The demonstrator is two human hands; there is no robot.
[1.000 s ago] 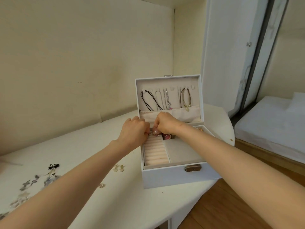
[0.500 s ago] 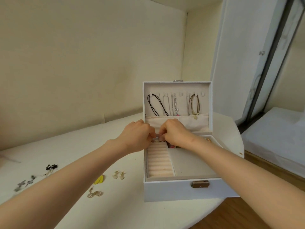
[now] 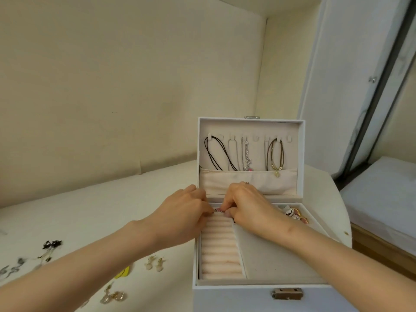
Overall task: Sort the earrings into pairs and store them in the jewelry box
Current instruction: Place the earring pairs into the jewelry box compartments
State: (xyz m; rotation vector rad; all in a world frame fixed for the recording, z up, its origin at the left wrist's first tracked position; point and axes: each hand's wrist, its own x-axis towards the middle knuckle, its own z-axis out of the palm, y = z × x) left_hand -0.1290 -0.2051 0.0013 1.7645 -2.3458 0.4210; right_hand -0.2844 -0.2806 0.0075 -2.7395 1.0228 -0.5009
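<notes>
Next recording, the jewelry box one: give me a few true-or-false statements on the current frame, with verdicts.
1. The jewelry box stands with its lid open. True.
2. The left hand and right hand both pinch a small piece over the far end of the ring rolls. True.
3. The pale drop earrings lie inside the box. False: they lie on the table, left of the box.
4. The necklaces lie in a heap on the table. False: they hang inside the lid.
5. A brass-coloured latch sits on the box's front wall. True.
</notes>
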